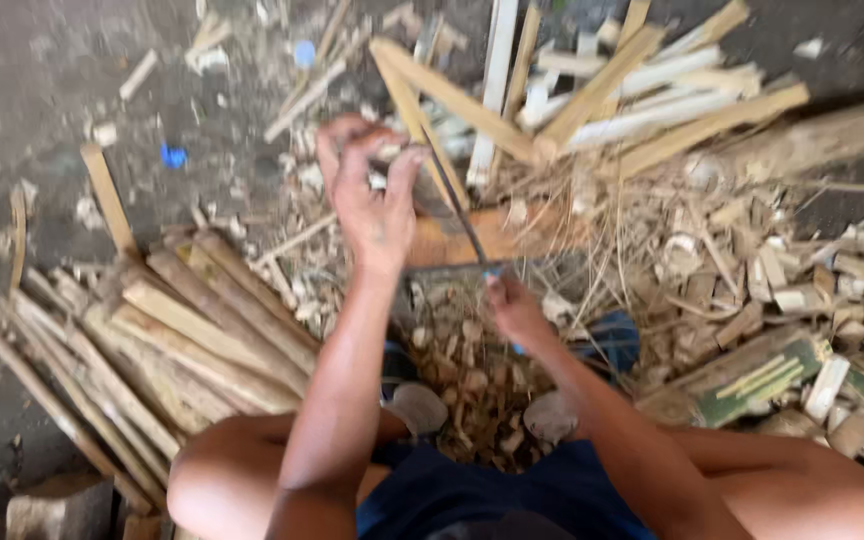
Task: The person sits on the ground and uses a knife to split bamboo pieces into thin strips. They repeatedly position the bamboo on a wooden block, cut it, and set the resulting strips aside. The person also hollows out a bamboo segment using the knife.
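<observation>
Between hands [442,260], bamboo strip [430,140] pointing away.

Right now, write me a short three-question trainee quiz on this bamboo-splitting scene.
1. True or false: the left hand holds a bamboo strip upright.
2. Which hand holds the blade? A left, B right, C neither.
3. Fill in: the stacked slats lie by the person's ____ knee.

Key: 1 true. 2 B: the right hand has its grip on the handle end. 3 left.
</observation>
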